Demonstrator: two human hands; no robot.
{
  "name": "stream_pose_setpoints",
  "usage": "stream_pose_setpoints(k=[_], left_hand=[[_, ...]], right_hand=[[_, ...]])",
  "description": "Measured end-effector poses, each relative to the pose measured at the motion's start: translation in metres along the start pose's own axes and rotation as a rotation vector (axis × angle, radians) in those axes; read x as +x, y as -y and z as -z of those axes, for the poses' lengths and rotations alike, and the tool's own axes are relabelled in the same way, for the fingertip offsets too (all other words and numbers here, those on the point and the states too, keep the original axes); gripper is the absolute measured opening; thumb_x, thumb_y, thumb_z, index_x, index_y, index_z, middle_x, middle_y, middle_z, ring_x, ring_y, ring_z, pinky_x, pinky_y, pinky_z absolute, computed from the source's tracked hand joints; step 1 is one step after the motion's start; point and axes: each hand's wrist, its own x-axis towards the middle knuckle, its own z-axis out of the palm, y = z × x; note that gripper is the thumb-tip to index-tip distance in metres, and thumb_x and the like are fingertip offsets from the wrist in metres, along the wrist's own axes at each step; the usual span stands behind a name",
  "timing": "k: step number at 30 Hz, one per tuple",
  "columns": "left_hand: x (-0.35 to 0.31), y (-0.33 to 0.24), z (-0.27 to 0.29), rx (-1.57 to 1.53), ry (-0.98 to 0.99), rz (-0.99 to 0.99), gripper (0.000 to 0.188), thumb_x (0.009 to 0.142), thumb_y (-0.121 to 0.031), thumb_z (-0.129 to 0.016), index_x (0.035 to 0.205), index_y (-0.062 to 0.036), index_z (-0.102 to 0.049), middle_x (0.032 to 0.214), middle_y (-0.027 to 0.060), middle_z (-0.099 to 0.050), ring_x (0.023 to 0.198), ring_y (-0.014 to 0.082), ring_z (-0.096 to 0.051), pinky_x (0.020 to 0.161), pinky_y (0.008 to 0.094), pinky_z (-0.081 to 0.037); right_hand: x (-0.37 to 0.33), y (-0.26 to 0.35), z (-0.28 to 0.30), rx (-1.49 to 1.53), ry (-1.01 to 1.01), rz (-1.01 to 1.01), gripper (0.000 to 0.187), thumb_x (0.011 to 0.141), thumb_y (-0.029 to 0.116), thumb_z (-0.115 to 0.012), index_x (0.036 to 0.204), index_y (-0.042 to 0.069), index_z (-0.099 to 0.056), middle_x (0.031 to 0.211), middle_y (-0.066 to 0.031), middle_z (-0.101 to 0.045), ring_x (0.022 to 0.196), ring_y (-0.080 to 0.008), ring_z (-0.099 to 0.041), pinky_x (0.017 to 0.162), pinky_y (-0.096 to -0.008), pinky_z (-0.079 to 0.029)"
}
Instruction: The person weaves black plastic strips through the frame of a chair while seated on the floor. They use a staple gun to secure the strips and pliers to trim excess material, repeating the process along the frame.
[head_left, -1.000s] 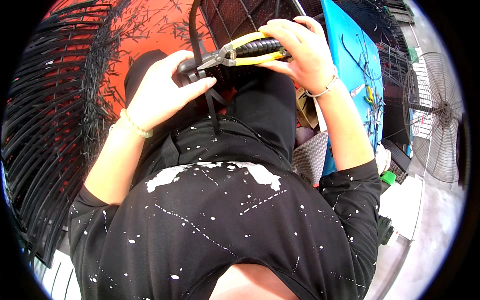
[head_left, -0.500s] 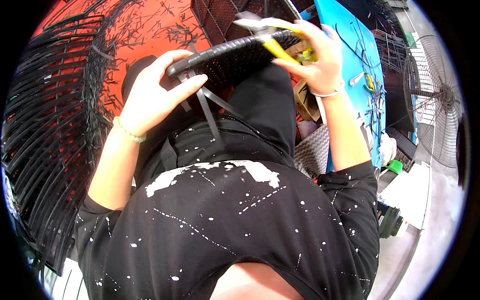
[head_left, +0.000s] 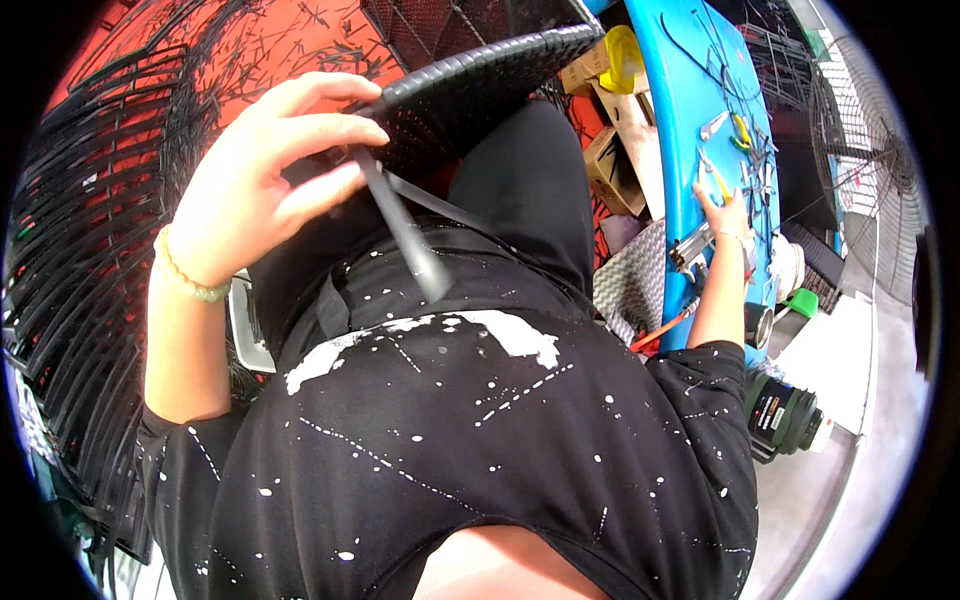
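A black woven panel (head_left: 485, 75), edged with wrapped plastic strip, rests across my thighs. My left hand (head_left: 265, 180) is closed around its near left corner, fingers over the edge and thumb below. A flat grey-black strip (head_left: 405, 235) hangs from that corner toward my lap, blurred by motion; another strip (head_left: 440, 205) runs off beside it. Over the blue table on the right, my right hand (head_left: 731, 222) is at the yellow-orange handle of a pair of cutting pliers (head_left: 715, 172). The pliers lie low at the tabletop, and their handle ends are partly hidden by the fingers.
The blue table (head_left: 680, 110) carries another yellow-handled tool (head_left: 741, 132) and black strip scraps. Curved black woven pieces (head_left: 100, 250) are stacked at left. Offcuts litter the red floor (head_left: 320, 45). Cardboard boxes (head_left: 612, 172) stand beneath the table; a wire fan (head_left: 880, 190) is far right.
My right hand has left the panel's far edge with the pliers and moved right and down to the blue table. My left hand has shifted slightly left; the hanging strip has swung.
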Motion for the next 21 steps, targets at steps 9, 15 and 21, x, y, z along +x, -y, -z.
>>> stream_pose_setpoints(k=[9,15,21], left_hand=[[0.027,-0.009,-0.003,-0.628,-0.095,0.243,0.053,0.109,-0.030,-0.031,0.099,0.0078,-0.067,0.087,0.0143,-0.070,0.089,0.0234,-0.068,0.090,0.0324,-0.050],[0.049,0.010,-0.003,-1.200,-0.047,0.475,0.046,0.107,-0.029,-0.039,0.076,-0.0011,-0.058,0.060,0.0022,-0.046,0.056,0.0149,-0.047,0.060,0.0278,-0.039],[0.055,-0.019,-0.003,-1.146,-0.290,0.600,0.048,0.102,-0.025,-0.045,0.056,-0.0143,-0.033,0.050,-0.0032,-0.026,0.043,0.0104,-0.024,0.053,0.0268,-0.029]], right_hand=[[-0.120,0.274,0.138,1.086,-0.446,1.250,0.025,0.086,0.022,-0.069,0.102,0.004,-0.069,0.100,-0.0139,-0.069,0.094,-0.0331,-0.066,0.086,-0.0403,-0.052],[-0.204,0.384,0.162,0.485,0.139,1.332,0.043,0.094,0.041,-0.047,0.100,0.008,-0.075,0.101,-0.0142,-0.073,0.097,-0.0308,-0.069,0.085,-0.0433,-0.053],[-0.211,0.378,0.165,0.477,0.135,1.317,0.044,0.092,0.039,-0.047,0.097,0.007,-0.075,0.098,-0.0140,-0.073,0.092,-0.0319,-0.070,0.084,-0.0449,-0.052]])
